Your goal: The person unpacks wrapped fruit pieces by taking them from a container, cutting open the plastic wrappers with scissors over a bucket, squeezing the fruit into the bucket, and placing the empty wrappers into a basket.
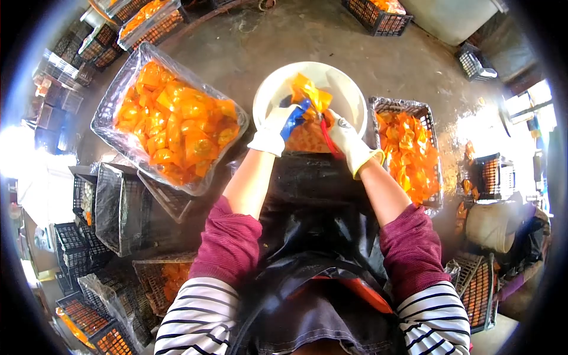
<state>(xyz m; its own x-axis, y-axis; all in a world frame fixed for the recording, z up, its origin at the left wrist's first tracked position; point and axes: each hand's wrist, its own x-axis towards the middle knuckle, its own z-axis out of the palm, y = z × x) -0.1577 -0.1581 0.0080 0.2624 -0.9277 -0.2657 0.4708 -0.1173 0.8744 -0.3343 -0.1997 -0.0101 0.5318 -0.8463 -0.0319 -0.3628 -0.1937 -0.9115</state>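
Note:
Over a round white tub (266, 80), my left hand (280, 125), in a white and blue glove, is closed on an orange plastic bag (310, 93). My right hand (349, 139), in a white glove with a yellow cuff, is closed at the bag's gathered neck, where a red strip (328, 137) hangs down. The two hands are close together on either side of the bag. Small orange-brown pieces (307, 139) lie in the tub below; what they are is unclear. How the fingers grip the neck is partly hidden.
A plastic-lined crate (106, 112) of orange bags stands on the left. Another crate (433, 118) with orange bags is close on the right. Stacked black crates (112, 201) are at the lower left; a white bucket (490, 226) is at the far right.

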